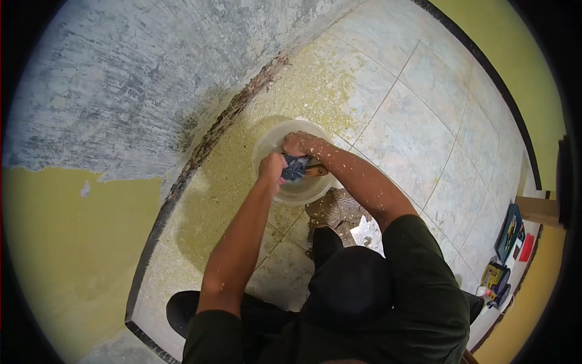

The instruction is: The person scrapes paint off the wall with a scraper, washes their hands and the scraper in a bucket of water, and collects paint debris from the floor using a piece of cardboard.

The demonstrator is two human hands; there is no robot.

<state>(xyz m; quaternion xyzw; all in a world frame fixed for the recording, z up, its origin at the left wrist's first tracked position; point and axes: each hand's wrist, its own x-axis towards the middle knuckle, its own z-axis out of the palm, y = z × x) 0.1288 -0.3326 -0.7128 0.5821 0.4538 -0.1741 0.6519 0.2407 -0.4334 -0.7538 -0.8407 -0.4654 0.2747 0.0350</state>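
A whitish plastic bucket (306, 197) stands on the floor in front of me, close to the wall. Over its mouth my left hand (273, 166) is closed around one side of a dark blue-grey cloth (295, 168), which looks bunched up. My right hand (299, 144) is at the cloth's far side, fingers curled down and partly hidden; it seems to grip the cloth too. Beside the cloth, a wooden handle (316, 171) with a hole in its end shows inside the bucket; the tool's other end is hidden. Pale flakes stick to my right forearm.
Yellow paint flakes (315, 85) litter the tiles along the scraped grey wall (139, 79). A brown, wet-looking patch (336, 212) lies just nearer than the bucket. At the right wall sit a yellow-and-black tool (494, 278), a red item (527, 247) and a dark tray-like case (509, 230).
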